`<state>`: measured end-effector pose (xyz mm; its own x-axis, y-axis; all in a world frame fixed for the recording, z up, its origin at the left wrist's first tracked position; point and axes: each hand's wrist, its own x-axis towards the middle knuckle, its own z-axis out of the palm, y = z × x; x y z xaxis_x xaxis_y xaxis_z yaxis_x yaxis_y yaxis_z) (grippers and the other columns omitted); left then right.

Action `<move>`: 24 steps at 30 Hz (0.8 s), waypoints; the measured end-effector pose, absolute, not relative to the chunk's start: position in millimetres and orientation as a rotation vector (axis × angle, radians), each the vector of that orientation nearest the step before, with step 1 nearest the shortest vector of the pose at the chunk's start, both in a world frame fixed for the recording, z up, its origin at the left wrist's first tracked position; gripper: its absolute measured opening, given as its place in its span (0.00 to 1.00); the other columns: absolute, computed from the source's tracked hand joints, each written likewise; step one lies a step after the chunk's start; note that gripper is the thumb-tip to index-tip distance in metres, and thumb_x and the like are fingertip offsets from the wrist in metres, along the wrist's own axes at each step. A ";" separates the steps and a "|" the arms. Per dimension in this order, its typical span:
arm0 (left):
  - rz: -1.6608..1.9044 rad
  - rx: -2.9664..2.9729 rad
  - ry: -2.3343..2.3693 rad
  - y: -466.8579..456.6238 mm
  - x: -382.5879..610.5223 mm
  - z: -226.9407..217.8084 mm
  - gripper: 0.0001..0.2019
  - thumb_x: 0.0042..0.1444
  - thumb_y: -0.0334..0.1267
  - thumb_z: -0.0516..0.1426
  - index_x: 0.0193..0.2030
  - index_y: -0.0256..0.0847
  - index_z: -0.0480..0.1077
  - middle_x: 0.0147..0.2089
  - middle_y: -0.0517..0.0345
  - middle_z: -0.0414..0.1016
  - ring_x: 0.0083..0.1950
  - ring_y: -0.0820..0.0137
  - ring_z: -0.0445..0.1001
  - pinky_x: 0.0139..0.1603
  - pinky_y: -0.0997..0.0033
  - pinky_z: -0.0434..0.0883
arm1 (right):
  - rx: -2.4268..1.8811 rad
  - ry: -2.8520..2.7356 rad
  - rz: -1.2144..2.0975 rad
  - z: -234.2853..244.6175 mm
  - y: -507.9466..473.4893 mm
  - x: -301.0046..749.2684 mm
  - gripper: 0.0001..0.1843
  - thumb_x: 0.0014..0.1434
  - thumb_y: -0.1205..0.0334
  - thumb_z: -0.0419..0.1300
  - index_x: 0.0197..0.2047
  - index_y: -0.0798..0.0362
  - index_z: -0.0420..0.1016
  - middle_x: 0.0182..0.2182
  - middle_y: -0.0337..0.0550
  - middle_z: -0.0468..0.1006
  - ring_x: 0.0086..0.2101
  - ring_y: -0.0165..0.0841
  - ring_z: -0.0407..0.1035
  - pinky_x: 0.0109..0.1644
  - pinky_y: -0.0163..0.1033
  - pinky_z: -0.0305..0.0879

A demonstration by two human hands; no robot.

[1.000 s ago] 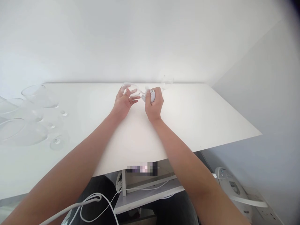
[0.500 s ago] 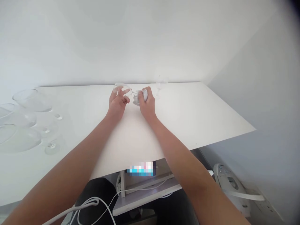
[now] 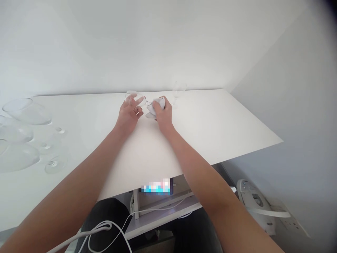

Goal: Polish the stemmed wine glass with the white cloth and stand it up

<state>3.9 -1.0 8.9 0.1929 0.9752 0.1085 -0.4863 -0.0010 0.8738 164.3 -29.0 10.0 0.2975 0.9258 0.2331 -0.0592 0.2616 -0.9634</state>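
My left hand (image 3: 129,113) grips the bowl of a clear wine glass (image 3: 135,98), which lies on its side in the air with its stem toward the right. A white cloth (image 3: 156,107) is bunched in my right hand (image 3: 165,114), wrapped about the stem and foot end of that glass. The foot is hidden by the cloth and fingers. Just behind my right hand, a second wine glass (image 3: 179,92) stands upright on the white table (image 3: 200,130).
Several larger wine glasses (image 3: 27,111) stand at the table's left side. Below the front edge are a shelf (image 3: 163,218) with a lit screen (image 3: 156,188) and white cables (image 3: 105,225). A white appliance (image 3: 254,202) sits on the floor at right, and a wall rises behind the table.
The cloth has turned and shifted slightly around the glass's stem end in my right hand. My left hand keeps its hold on the bowl. The whole view has moved a little.
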 end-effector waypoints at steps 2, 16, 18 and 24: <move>1.304 0.955 0.662 -1.7 4.3 9.8 0.21 0.63 0.60 0.69 0.52 0.48 0.77 0.64 0.48 0.84 0.32 0.75 0.75 0.44 0.68 0.76 | -1.024 -1.143 0.672 11.6 -34.0 163.5 0.15 0.68 0.51 0.65 0.36 0.46 0.64 0.32 0.36 0.64 0.34 0.32 0.61 0.40 0.37 0.66; 1.187 0.569 0.575 -3.3 3.3 21.0 0.25 0.72 0.62 0.60 0.48 0.37 0.75 0.37 0.52 0.80 0.22 0.77 0.65 0.24 0.72 0.69 | -0.733 -1.141 1.010 8.0 -23.7 165.0 0.30 0.65 0.27 0.65 0.41 0.47 0.68 0.35 0.36 0.68 0.34 0.30 0.66 0.39 0.36 0.69; 1.249 0.576 0.597 -3.9 3.9 22.1 0.23 0.71 0.60 0.63 0.47 0.38 0.74 0.41 0.51 0.82 0.22 0.79 0.64 0.24 0.73 0.69 | -0.821 -1.132 0.889 5.7 -21.8 166.6 0.30 0.69 0.27 0.59 0.40 0.47 0.67 0.35 0.37 0.69 0.35 0.31 0.66 0.41 0.37 0.69; 1.421 0.662 0.607 -2.2 -0.1 21.0 0.19 0.70 0.57 0.65 0.46 0.42 0.76 0.58 0.46 0.83 0.24 0.81 0.60 0.25 0.75 0.68 | -1.123 -1.276 0.469 -1.2 -22.6 172.1 0.24 0.75 0.37 0.55 0.43 0.49 0.76 0.35 0.39 0.76 0.37 0.32 0.68 0.45 0.36 0.67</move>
